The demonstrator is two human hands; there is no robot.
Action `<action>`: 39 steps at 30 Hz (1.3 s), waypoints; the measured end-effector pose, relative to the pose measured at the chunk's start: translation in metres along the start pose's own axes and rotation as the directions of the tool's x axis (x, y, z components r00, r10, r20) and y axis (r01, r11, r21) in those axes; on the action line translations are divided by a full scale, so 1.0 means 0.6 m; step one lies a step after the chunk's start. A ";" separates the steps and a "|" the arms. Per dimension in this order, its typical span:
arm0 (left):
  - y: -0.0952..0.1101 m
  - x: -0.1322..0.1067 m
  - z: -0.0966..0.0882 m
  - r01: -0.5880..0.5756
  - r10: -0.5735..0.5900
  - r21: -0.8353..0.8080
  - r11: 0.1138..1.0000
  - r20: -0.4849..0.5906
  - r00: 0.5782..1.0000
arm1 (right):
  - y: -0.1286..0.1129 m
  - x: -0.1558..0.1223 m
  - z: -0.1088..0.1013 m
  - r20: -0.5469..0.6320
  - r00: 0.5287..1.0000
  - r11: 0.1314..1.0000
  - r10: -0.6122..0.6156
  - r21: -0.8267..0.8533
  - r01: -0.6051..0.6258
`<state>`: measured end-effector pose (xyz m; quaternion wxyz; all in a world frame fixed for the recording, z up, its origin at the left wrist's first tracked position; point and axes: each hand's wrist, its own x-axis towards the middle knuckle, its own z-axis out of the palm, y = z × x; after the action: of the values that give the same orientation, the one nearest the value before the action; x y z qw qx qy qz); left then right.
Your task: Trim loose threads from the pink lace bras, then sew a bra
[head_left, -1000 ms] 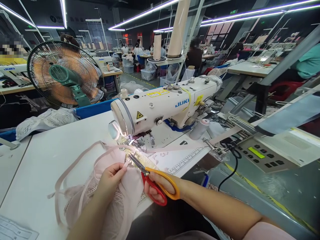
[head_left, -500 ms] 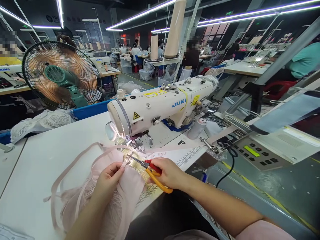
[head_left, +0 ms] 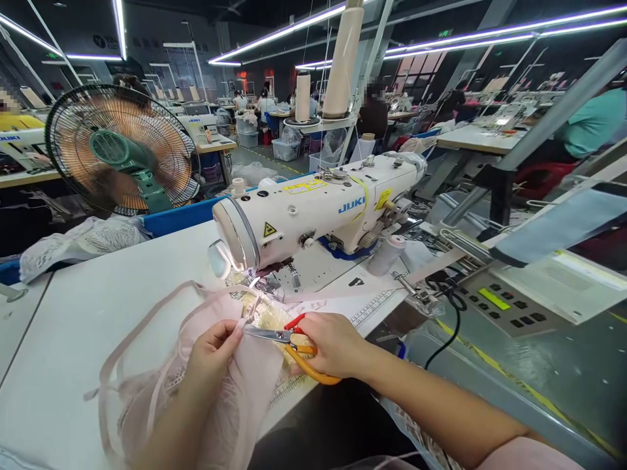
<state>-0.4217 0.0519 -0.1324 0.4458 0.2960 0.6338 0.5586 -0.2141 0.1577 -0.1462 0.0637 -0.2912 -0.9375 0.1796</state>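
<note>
A pale pink lace bra [head_left: 259,365] with long straps lies across the white table's front. My left hand [head_left: 215,352] pinches its edge between thumb and fingers. In my right hand [head_left: 333,343] is a pair of scissors [head_left: 304,359] with one orange and one red handle. The blades point left, with their tips at the fabric edge beside my left fingertips. Just beyond them stands a white sewing machine [head_left: 294,219], its lamp lighting the needle area. Part of the bra is hidden under my left forearm.
A fan [head_left: 115,147] stands behind the table at left, near a white lace piece [head_left: 83,241]. A thread spool [head_left: 389,254] sits by the machine. At right are a control panel [head_left: 504,303] and a slanted metal pole [head_left: 558,111]. Several people work at machines farther back.
The scissors have swung from pointing up-left to nearly level, and their tips are lower, close to my left fingertips. My left hand still pinches the bra in about the same place.
</note>
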 end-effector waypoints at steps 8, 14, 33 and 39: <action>0.005 -0.005 0.002 -0.032 0.036 0.106 0.994 -0.032 0.999 | -0.002 -0.005 -0.005 0.008 1.000 1.000 0.020 -0.020 -0.020; 0.004 -0.007 0.002 -0.041 0.046 0.150 0.988 -0.033 0.998 | -0.003 -0.003 -0.001 -0.015 1.000 0.999 0.022 -0.031 -0.023; 0.005 -0.003 -0.001 0.002 0.002 0.168 0.986 -0.025 1.000 | -0.019 0.008 -0.001 -0.030 0.999 0.997 0.043 -0.066 -0.045; 0.005 -0.002 0.000 0.000 0.004 0.138 0.990 -0.025 1.000 | -0.018 0.011 0.004 -0.029 0.998 0.997 0.052 -0.060 -0.054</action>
<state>-0.4216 0.0514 -0.1290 0.4156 0.3197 0.6762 0.5175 -0.2258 0.1527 -0.1445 0.0631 -0.3204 -0.9334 0.1486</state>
